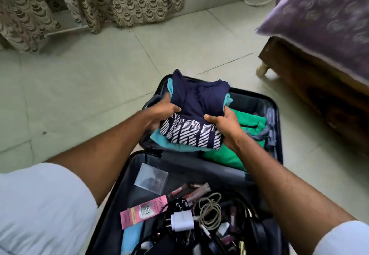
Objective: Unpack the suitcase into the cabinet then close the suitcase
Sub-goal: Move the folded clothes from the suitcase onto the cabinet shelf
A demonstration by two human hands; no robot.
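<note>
At far left I see a patterned curtain [89,1] hanging to the tiled floor [99,71], well beyond my fingertips. My left hand [159,113] grips the left edge of a folded navy shirt [197,113] with striped white lettering, thumb curled on top, the other fingers tucked beneath and hidden. Directly under the shirt lies a teal garment [169,142], carried with it between both hands. My right hand [225,126] clamps the shirt's right edge, thumb pressed onto the fabric and fingers wrapped below. The bundle sits over the far half of the open suitcase [277,115]. Just right of my right fingers, a green garment [225,156] lies in that same half. Below my wrists, the near half holds a pink tube box [143,210], a white charger plug [182,219], a coiled cable [209,208] and a clear pouch [151,176]. At far right, well apart from my fingers, stands a wooden bed [311,83] with a purple cover [323,21].
</note>
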